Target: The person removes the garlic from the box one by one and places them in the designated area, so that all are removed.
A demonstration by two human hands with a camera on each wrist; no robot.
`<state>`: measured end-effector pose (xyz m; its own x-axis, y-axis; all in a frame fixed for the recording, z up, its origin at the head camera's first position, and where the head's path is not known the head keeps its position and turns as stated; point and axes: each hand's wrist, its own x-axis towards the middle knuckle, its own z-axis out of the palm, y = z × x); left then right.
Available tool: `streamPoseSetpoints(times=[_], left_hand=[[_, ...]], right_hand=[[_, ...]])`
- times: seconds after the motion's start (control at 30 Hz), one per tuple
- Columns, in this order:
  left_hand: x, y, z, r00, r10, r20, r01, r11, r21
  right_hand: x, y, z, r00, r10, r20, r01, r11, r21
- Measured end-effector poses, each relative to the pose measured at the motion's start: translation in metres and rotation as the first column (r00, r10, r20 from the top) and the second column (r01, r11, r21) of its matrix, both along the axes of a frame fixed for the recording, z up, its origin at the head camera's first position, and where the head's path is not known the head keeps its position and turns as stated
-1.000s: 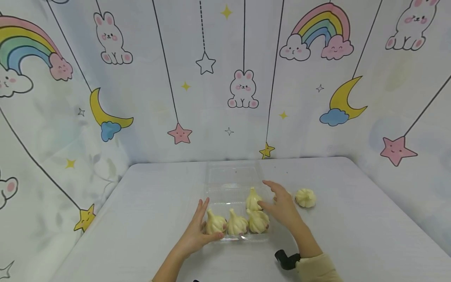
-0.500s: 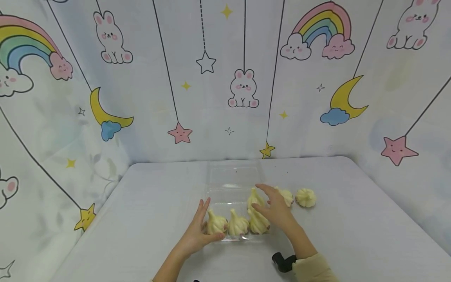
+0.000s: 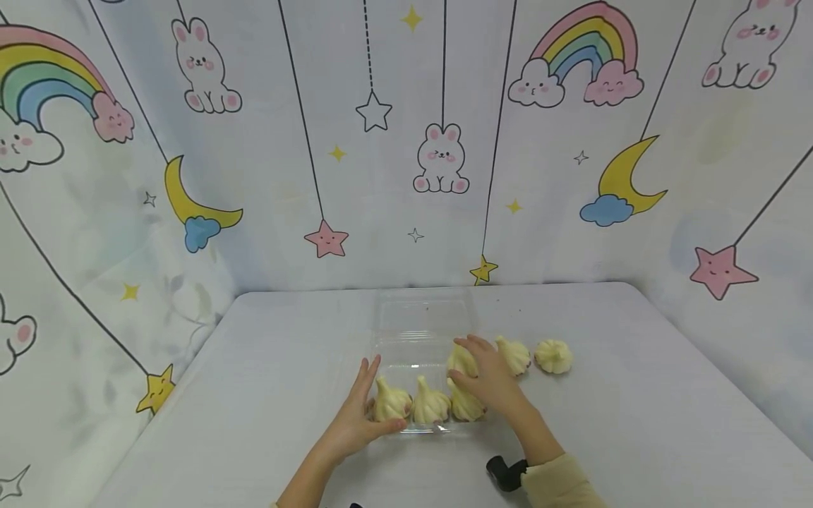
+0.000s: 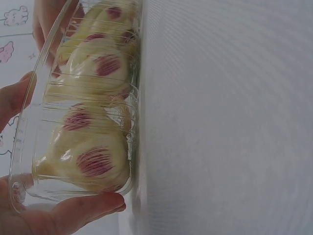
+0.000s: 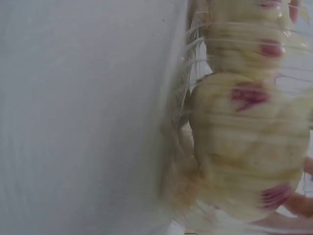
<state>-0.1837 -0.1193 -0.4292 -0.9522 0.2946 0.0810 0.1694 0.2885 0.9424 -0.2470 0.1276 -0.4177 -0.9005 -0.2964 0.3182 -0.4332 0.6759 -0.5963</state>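
A clear plastic box [image 3: 409,356] lies open on the table, its lid folded back. Three pale garlic bulbs [image 3: 432,403] with purple patches fill its front row. Behind the rightmost of them sits another garlic bulb [image 3: 462,360] in the second row. My right hand [image 3: 492,381] holds this rear bulb, thumb on the near side and fingers on the far side, partly hiding it. My left hand [image 3: 356,420] grips the box's front left corner, with the thumb along the front wall; in the left wrist view its fingers [image 4: 88,210] bear on the box's outer wall.
Two more garlic bulbs [image 3: 554,357] lie on the white table, right of the box. A black angled object [image 3: 506,473] is by the right sleeve. The clear lid [image 3: 419,316] reaches back toward the patterned cloth backdrop [image 3: 381,176].
My right hand has moved left and slightly down, closing round the rear bulb. The bulb beside the box, hidden at first, has come into sight. The left hand keeps its place.
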Motion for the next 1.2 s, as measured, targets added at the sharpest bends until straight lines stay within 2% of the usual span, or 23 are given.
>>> streamPoseSetpoints(times=[0.27,0.57,1.03,1.2], left_hand=[[0.001,-0.001,-0.001,1.0,0.003,0.017,-0.004,1.0,0.013],[0.002,-0.003,0.0,1.0,0.009,0.019,-0.01,1.0,0.021],[0.0,-0.002,-0.002,1.0,-0.001,0.004,0.0,1.0,0.004],[-0.001,-0.001,-0.001,1.0,-0.001,0.004,0.001,1.0,0.006]], right_hand=[[-0.003,-0.005,-0.005,0.999,0.013,0.03,-0.013,1.0,0.014],[-0.003,-0.01,-0.004,0.995,0.015,0.096,-0.017,1.0,0.018],[-0.004,-0.011,0.0,0.997,0.017,0.081,-0.025,0.996,0.091],[-0.006,-0.011,0.001,0.995,0.016,0.097,-0.023,0.997,0.072]])
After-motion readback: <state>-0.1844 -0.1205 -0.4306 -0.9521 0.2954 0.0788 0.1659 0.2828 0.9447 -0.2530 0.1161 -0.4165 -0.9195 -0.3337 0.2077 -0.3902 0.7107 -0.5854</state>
